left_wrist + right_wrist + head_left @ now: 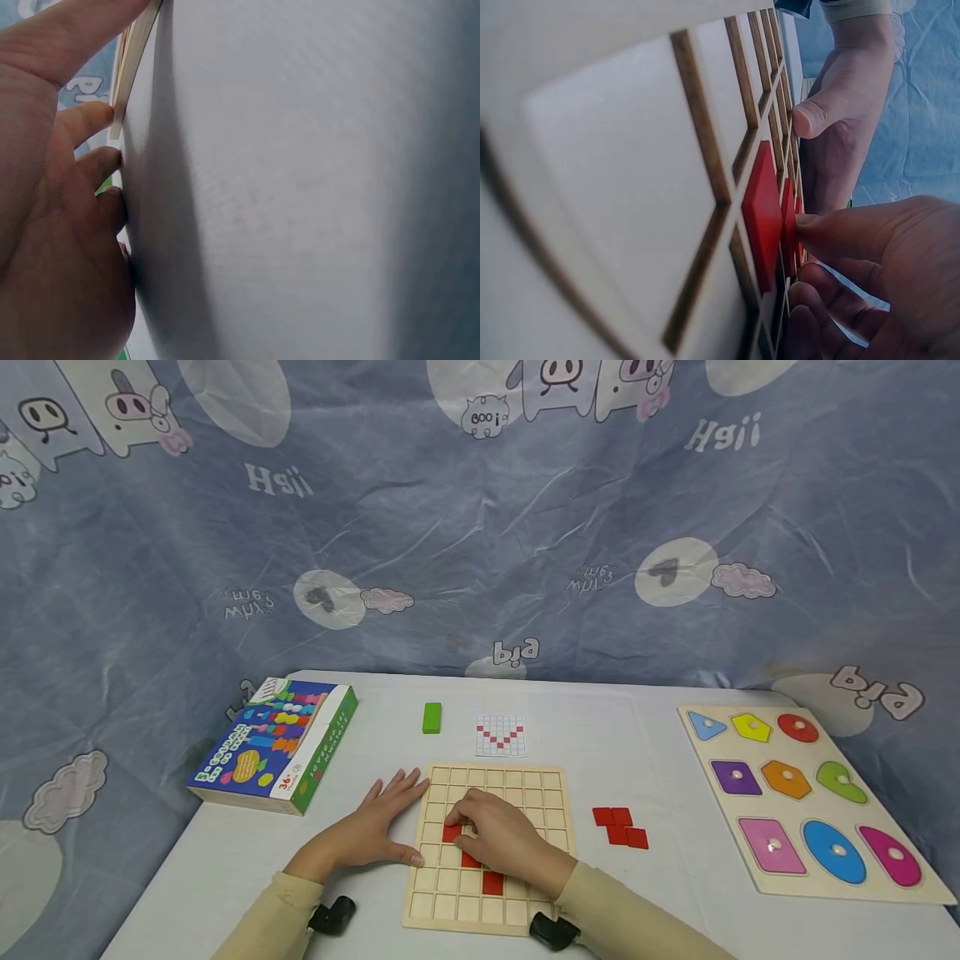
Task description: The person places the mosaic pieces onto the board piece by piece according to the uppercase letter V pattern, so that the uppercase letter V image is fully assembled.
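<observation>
A wooden grid board [442, 906] lies on the table with three red square tiles in its cells, stepping diagonally down to the right. My right hand [506, 839] reaches over the board, its thumb and curled fingers pinching the farthest red tile [452, 833]. In the right wrist view the thumb [840, 231] meets that tile's edge, beyond the nearer red tile [762, 217]. My left hand [371, 831] lies spread on the left, thumb and forefinger touching the board's left edge. The left wrist view shows that palm [67, 247] beside the board's side [135, 64].
Loose red tiles [621, 828] lie right of the board. Behind it are a pattern card [501, 735] with red squares in a V and a green block [432, 718]. A toy box [273, 743] stands left; a shape puzzle [772, 793] lies right.
</observation>
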